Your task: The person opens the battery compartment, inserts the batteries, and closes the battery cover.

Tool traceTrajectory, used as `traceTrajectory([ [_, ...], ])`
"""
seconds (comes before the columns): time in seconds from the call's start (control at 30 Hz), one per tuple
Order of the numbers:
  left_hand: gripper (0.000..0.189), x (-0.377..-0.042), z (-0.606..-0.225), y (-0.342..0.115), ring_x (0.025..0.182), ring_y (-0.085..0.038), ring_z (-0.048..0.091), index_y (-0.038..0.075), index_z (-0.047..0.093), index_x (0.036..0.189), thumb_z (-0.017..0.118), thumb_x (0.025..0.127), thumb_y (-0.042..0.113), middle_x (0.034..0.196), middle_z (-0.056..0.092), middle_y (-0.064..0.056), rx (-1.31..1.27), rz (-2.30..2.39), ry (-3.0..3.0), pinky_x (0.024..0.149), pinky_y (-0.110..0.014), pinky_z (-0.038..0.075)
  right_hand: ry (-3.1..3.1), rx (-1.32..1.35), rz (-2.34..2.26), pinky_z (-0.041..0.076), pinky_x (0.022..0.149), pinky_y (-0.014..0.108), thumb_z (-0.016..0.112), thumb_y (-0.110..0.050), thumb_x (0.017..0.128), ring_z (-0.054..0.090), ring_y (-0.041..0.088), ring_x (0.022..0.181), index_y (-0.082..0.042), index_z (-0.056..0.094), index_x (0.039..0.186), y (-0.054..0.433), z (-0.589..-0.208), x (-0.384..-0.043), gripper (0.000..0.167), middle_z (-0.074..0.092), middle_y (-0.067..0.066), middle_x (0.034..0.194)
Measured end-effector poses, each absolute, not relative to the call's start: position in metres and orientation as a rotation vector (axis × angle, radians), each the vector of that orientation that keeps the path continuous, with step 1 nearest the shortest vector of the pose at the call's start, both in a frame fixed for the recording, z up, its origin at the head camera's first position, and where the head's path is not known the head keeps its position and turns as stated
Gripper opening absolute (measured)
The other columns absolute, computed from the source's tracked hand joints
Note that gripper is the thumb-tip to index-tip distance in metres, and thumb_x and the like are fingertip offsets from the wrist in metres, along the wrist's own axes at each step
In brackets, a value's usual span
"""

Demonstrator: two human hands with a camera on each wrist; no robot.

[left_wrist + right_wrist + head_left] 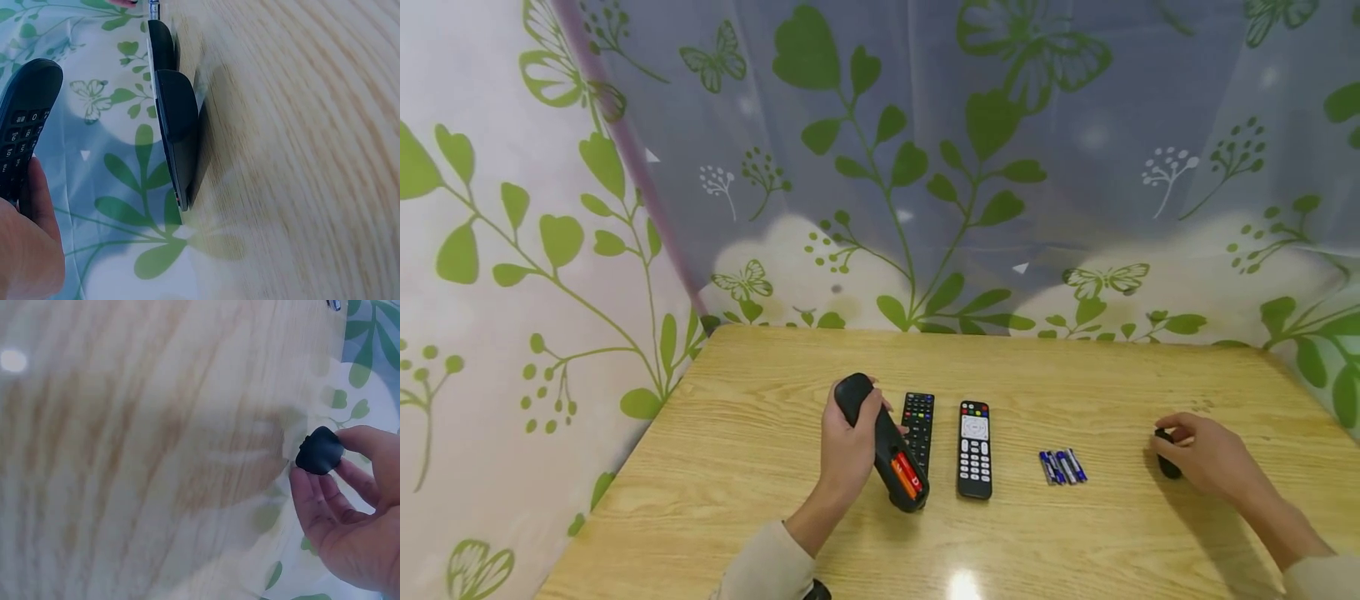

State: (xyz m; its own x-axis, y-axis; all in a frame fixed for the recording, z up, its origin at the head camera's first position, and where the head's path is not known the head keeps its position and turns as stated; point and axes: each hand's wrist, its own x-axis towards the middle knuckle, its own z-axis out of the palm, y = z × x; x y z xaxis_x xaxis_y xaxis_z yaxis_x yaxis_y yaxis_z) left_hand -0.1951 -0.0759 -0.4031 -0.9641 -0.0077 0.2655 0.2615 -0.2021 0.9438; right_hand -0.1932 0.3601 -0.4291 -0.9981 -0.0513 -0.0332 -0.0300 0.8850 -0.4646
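My left hand (842, 442) grips a black remote control (885, 440), tilted above the table with its back up. Two red-orange batteries (907, 475) sit in its uncovered battery compartment near the lower end. The left wrist view shows the button side of this remote (30, 94). Far to the right, my right hand (1210, 454) pinches a small black battery cover (1167, 465) between thumb and fingers, close over the tabletop. In the right wrist view the cover (320, 451) shows its smooth, rounded face.
A black remote with coloured buttons (919, 417) lies partly behind the held one. Beside it is another remote with white buttons (975, 450). Several blue-and-silver batteries (1063, 467) lie in a row further right. A leaf-patterned curtain (910, 208) hangs behind the wooden table (760, 400).
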Motion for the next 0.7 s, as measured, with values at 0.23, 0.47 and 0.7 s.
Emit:
traceTrajectory([
  [0.23, 0.027, -0.195, -0.403, -0.076, 0.065, -0.028, 0.065, -0.002, 0.042, 0.121, 0.049, 0.101, 0.015, 0.095, 0.051, -0.025, -0.301, -2.284, -1.86, 0.067, -0.049, 0.058, 3.056, -0.102, -0.879, 0.055, 0.061, 0.042, 0.058, -0.029, 0.096, 0.061, 0.041, 0.091, 0.009, 0.054, 0.123, 0.339, -0.422, -0.187, 0.047, 0.058, 0.023, 0.104],
  [0.47, 0.027, -0.195, -0.404, -0.075, 0.065, -0.028, 0.066, -0.002, 0.042, 0.121, 0.049, 0.101, 0.016, 0.095, 0.051, -0.022, -0.3, -2.286, -1.869, 0.068, -0.051, 0.057, 3.067, -0.178, -1.018, 0.055, 0.062, 0.04, 0.057, -0.037, 0.096, 0.059, 0.039, 0.095, 0.004, 0.054, 0.127, 0.308, -0.407, -0.18, 0.051, 0.053, 0.023, 0.113],
  [0.7, 0.027, -0.194, -0.404, -0.075, 0.065, -0.028, 0.066, -0.002, 0.042, 0.121, 0.049, 0.101, 0.016, 0.094, 0.051, -0.022, -0.298, -2.29, -1.87, 0.069, -0.053, 0.056, 3.087, -0.299, -1.099, 0.057, 0.066, 0.035, 0.06, -0.032, 0.096, 0.06, 0.03, 0.094, -0.001, 0.058, 0.124, 0.273, -0.398, -0.173, 0.042, 0.052, 0.019, 0.119],
])
